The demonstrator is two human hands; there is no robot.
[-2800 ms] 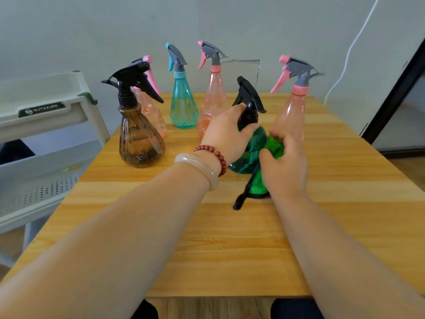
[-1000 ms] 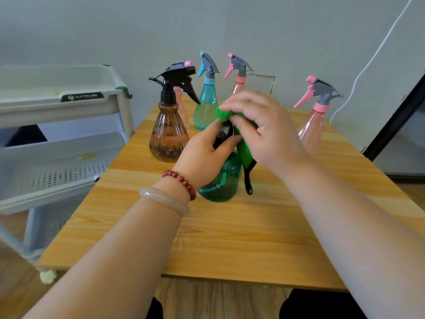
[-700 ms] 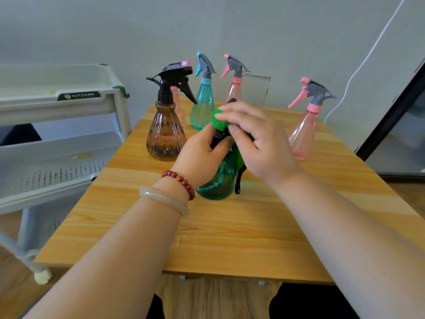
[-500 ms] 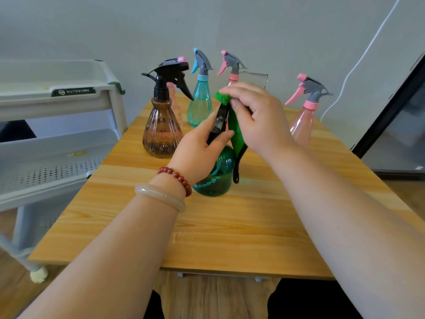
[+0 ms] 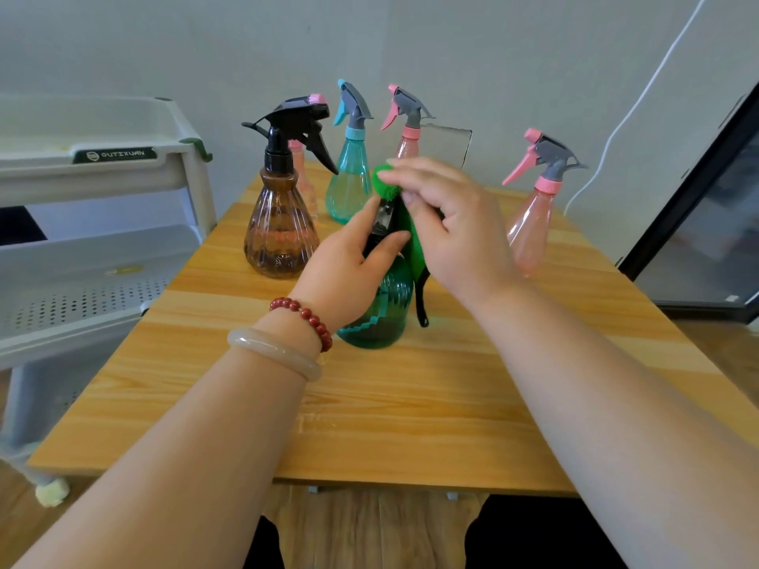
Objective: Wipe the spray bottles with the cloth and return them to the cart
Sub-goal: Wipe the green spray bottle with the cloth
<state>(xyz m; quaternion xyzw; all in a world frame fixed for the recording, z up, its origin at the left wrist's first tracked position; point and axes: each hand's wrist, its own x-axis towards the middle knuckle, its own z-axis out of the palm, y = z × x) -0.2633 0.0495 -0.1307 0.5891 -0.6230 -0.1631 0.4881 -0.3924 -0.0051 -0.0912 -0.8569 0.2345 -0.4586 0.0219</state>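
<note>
1. Clasping the neck of the green bottle (image 5: 378, 318), the left hand (image 5: 349, 260) has its thumb and fingers curled round it just under the spray head. The bottle stands upright on the table (image 5: 369, 425).
2. The right hand (image 5: 456, 236) sits directly opposite, at the same bottle top. It pinches the cloth (image 5: 386, 180) against the spray head. A bunched end of the cloth shows above the fingertips, and a fold hangs down the bottle's far side, ending in a dark strip near the tabletop.
3. The bottle being worked therefore lies inside both grips. Its neck is in the left, its head is under the cloth in the right, and its body is below both wrists.
4. Just beyond the left hand stands the brown bottle (image 5: 281, 236), with a half-hidden pink bottle (image 5: 306, 186) behind it.
5. Straight past the grip are the teal bottle (image 5: 349, 186) and the rear pink bottle (image 5: 407, 137). The outlying pink bottle (image 5: 530, 227) stands well apart, on the right hand's outer side.
6. The cart (image 5: 102, 248) stands beside the table, outboard of the left forearm.
7. I count six bottles, all on the table, so I judge that none has been returned and the task is at an early stage.
8. Wiping is at the head of the green bottle, and I cannot tell whether its body is done.
9. What is left is to finish this wipe, carry the bottle leftward to the cart, then repeat for the other five.
</note>
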